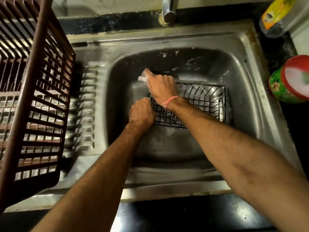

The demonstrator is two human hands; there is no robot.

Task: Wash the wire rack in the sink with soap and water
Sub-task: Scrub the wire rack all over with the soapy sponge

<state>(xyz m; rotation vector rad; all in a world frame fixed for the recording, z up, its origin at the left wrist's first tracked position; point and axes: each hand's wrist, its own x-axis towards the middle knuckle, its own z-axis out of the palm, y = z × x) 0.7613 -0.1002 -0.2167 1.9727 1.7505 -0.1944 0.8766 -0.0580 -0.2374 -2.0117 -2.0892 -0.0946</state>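
Black grid wire rack in grey steel sink; brown slatted plastic crate; pink wrist thread; red-lidded green tub

You have only 1 view, from the camera on your head, looking steeply down and forward into the steel sink from close above. Your 2 forearms enter from the bottom edge and reach toward the middle of the frame. The tap marks the far side at the top edge. The wide lens bends the edges, taking in the brown crate at left and the bottles at right.
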